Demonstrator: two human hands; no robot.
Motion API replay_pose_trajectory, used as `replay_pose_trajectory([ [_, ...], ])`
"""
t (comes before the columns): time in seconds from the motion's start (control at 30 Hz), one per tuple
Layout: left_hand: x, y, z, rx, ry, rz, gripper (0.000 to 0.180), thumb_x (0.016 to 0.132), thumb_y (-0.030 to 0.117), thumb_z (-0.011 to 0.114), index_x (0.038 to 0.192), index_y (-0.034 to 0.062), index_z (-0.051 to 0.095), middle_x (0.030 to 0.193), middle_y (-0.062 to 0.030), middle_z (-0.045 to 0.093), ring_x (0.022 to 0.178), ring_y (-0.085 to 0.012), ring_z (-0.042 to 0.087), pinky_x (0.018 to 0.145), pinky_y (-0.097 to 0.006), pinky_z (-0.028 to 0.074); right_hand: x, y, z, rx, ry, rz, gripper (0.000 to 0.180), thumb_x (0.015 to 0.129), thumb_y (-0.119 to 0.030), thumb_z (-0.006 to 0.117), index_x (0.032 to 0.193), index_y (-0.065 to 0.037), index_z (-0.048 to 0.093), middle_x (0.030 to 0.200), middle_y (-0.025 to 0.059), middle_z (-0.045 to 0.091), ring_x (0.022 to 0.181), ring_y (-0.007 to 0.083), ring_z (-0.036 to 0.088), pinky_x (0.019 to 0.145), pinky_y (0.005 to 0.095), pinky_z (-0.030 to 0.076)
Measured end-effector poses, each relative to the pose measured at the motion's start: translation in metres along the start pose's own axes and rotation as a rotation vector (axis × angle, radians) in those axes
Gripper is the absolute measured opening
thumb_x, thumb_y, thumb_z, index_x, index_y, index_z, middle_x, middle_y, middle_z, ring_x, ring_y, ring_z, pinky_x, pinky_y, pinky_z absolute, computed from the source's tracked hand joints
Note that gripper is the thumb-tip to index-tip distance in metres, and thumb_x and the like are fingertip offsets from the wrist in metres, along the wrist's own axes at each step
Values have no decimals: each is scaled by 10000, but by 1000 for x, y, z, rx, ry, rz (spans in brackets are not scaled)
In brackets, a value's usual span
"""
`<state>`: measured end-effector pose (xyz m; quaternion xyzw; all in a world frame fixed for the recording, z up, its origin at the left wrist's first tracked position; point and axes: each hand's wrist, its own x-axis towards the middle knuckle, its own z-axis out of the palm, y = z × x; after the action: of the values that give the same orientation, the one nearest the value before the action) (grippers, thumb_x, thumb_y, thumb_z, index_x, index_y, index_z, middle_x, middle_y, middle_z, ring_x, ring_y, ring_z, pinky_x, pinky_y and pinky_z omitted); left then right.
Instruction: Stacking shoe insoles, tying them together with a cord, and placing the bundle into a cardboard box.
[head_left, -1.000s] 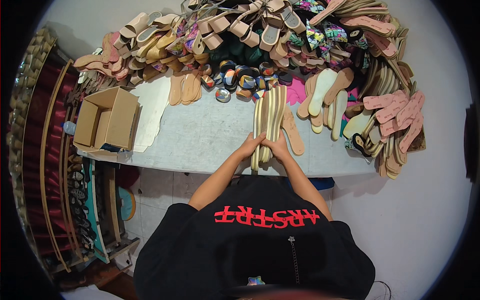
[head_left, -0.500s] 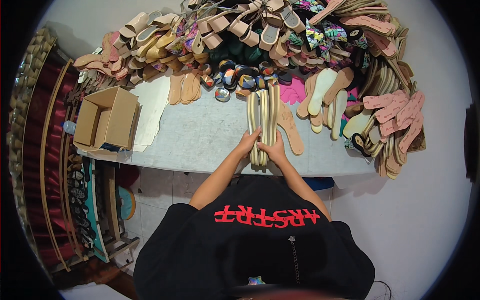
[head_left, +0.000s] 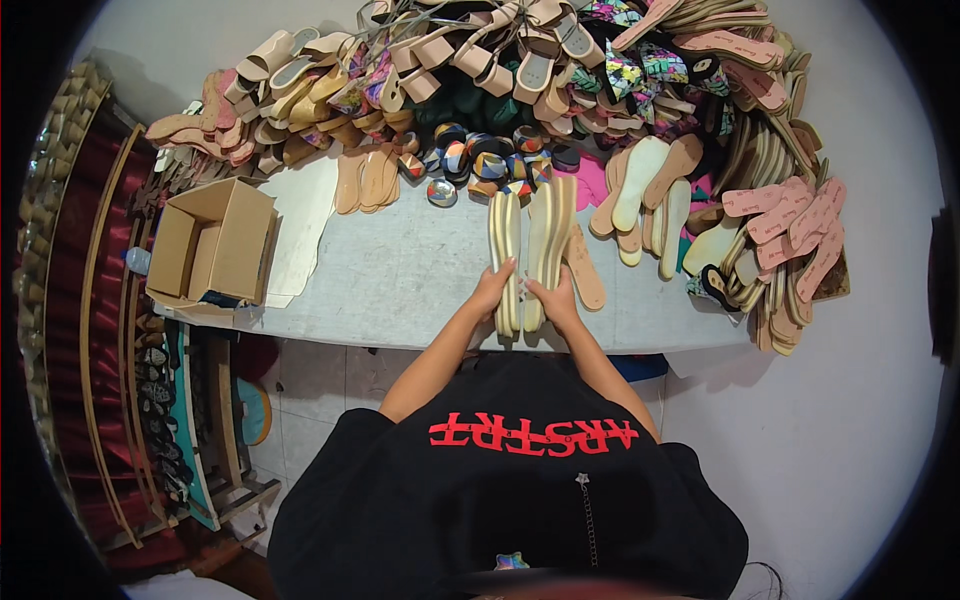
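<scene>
At the table's near edge, my left hand (head_left: pixel 490 292) is closed round a narrow stack of shoe insoles (head_left: pixel 505 235) standing on their long edges. Beside it my right hand (head_left: pixel 557 297) grips a second, wider stack of insoles (head_left: pixel 550 225), its pale face turned partly up. A thin gap separates the two bundles, and both thumbs press on their inner sides. A single tan insole (head_left: pixel 586 278) lies flat just right of my right hand, partly covered by the stack. Fingers on the outer sides are partly hidden.
An open cardboard box (head_left: pixel 215 245) stands at the left, beside white paper sheets (head_left: pixel 300 220). Colourful patterned shoe pieces (head_left: pixel 488 165) sit beyond the stacks. Piled sandals (head_left: pixel 490 70) line the back; pink insoles (head_left: pixel 800 225) heap at the right on the grey table (head_left: pixel 400 270).
The insoles between my hands have parted into two bundles with a gap. The right bundle has tilted, showing more of its pale face, and both have come slightly nearer me.
</scene>
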<state>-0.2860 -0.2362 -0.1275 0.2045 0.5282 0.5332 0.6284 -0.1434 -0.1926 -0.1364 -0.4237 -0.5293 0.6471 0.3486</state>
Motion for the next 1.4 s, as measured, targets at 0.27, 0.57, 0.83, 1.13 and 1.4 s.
replay_pose_trajectory([
  [0.27, -4, 4, -10, 96, -14, 37, 415, 746, 219, 642, 1043, -25, 485, 851, -109, 579, 748, -188, 597, 649, -322, 508, -3, -25, -16, 212, -91, 158, 568, 680, -153, 727, 1122, 27, 418, 996, 119, 575, 854, 179, 579, 751, 291, 475],
  [0.57, -14, 9, -11, -214, -3, 72, 444, 721, 126, 591, 1100, -59, 453, 942, -152, 579, 798, -230, 601, 689, -349, 520, -1, -16, -16, -32, -42, 245, 683, 609, -186, 790, 1132, 32, 409, 1002, 136, 567, 863, 191, 577, 753, 300, 477],
  [0.83, -11, 6, -12, -179, -169, -42, 418, 772, 191, 578, 1105, -34, 464, 953, -140, 592, 808, -224, 616, 697, -360, 532, -9, -26, 0, -99, 86, 98, 626, 570, -131, 795, 1054, -2, 420, 880, 89, 560, 780, 174, 565, 698, 300, 481],
  [1.13, -16, 3, -4, -29, -135, 31, 454, 775, 215, 636, 1137, -1, 466, 968, -113, 603, 874, -188, 597, 762, -318, 495, -9, -30, 3, -175, 13, -1, 539, 619, -110, 758, 1040, -13, 436, 862, 73, 578, 798, 164, 573, 713, 303, 472],
  [1.4, -8, -1, -12, 83, 11, 56, 426, 729, 163, 678, 1070, 5, 479, 891, -83, 599, 811, -162, 590, 719, -299, 490, -7, -18, -3, 155, -14, 223, 276, 845, -178, 519, 1058, -15, 453, 841, 79, 585, 749, 154, 579, 681, 287, 473],
])
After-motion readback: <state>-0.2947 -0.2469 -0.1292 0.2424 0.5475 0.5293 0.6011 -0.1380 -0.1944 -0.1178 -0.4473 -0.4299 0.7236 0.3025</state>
